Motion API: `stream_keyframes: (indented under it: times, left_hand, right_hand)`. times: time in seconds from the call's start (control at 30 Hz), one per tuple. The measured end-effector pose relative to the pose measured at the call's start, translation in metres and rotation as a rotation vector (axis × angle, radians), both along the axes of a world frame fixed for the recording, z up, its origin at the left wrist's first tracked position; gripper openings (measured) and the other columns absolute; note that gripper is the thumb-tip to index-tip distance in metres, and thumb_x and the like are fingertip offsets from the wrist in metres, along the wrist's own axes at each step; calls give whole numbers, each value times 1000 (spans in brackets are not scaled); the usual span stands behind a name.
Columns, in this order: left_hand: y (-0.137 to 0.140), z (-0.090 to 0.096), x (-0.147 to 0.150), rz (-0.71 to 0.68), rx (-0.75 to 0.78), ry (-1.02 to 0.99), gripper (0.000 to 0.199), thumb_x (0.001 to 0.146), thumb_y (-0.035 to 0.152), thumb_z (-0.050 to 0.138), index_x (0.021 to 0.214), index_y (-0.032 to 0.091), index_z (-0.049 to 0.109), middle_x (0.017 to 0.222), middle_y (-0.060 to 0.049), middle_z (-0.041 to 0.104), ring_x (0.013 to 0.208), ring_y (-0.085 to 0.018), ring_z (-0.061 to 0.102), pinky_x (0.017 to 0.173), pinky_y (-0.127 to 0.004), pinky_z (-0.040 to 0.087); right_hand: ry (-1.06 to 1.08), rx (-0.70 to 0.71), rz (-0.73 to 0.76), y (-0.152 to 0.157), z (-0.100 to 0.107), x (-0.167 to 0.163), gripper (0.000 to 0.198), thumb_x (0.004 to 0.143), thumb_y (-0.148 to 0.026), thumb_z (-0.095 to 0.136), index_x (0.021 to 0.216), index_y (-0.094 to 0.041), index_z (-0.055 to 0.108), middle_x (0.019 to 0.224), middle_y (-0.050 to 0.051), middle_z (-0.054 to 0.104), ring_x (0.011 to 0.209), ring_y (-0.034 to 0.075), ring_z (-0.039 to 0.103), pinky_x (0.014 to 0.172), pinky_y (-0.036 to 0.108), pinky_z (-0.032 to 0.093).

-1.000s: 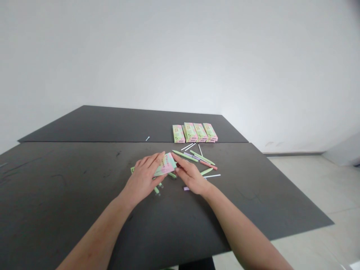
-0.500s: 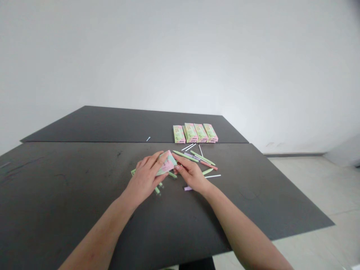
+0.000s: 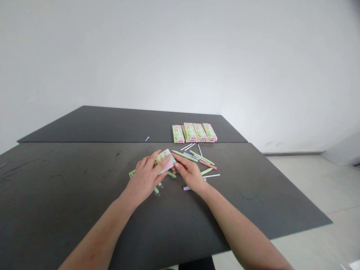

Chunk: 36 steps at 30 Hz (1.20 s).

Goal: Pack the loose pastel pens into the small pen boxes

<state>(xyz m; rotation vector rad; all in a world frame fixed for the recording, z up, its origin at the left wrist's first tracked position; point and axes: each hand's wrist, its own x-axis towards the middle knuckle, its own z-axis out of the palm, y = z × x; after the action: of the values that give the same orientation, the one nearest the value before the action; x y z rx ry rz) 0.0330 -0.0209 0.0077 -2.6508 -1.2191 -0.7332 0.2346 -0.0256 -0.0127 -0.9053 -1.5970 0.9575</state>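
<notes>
While both hands meet at mid-table, the step in hand looks like working a small pink-and-green box (image 3: pixel 166 162) — closing or opening its end; which, cannot tell. Left to right: bare dark table (image 3: pixel 56 187) on the left, plenty of open room there. Left hand (image 3: pixel 144 178) lies over the box, fingers curled on its top, holding it against the table. More green card (image 3: pixel 131 173) shows from under that hand; green pens (image 3: pixel 156 190) lie just near of it. Right hand (image 3: pixel 189 173) touches the box's right end with fingertips pinched narrow; what they pinch is hidden. Loose pens (image 3: pixel 201 159), green, pink, purple, lie scattered just right and far of the hands. Four like boxes (image 3: pixel 194 132) stand in a row farther off, near the seam.

Judgement: next move calls for a fine fingertip push at the box end, left hand steadying. Right edge of table well apart; near edge close to the forearms.
</notes>
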Motion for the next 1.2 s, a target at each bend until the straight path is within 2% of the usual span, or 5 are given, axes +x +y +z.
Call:
stream_keyframes:
  times: [0.3,0.47,0.67,0.9,1.2]
  left_hand:
    - [-4,1,5,2,-6,19,51,94,31,48,144,32,38,143,-12,43,114,-28,50,94,-47,46]
    - [-2,-1,3,4,-13,23,49,94,33,49,142,30,40,141,-12,44,115,-28,49,94,-46,45]
    - [2,-2,1,-5,9,2,53,94,36,48,145,30,35,141,-12,46,116,-28,49,95,-46,45]
    - [1,-1,1,7,9,11,53,94,34,49,145,30,35,142,-12,44,115,-28,49,95,-45,45]
    - [-2,0,5,20,16,14,54,93,33,49,145,31,35,142,-12,45,114,-28,50,95,-45,44]
  right_hand:
    - [-39,59,-46,1,0,-2,43,95,-44,49,130,-23,60,84,4,64,69,14,57,71,31,53]
    - [-132,107,-77,-1,4,-5,43,98,-43,43,132,-23,58,92,6,66,70,15,58,71,31,53]
    - [-75,56,-53,-1,0,-5,43,98,-41,43,134,-22,57,86,5,64,71,15,58,72,30,54]
    - [-28,64,-105,-5,4,-6,37,95,-38,49,124,-22,65,81,3,66,69,14,60,68,28,53]
    - [-115,106,-161,-7,9,-7,35,96,-35,47,123,-24,66,87,5,70,70,18,63,68,31,55]
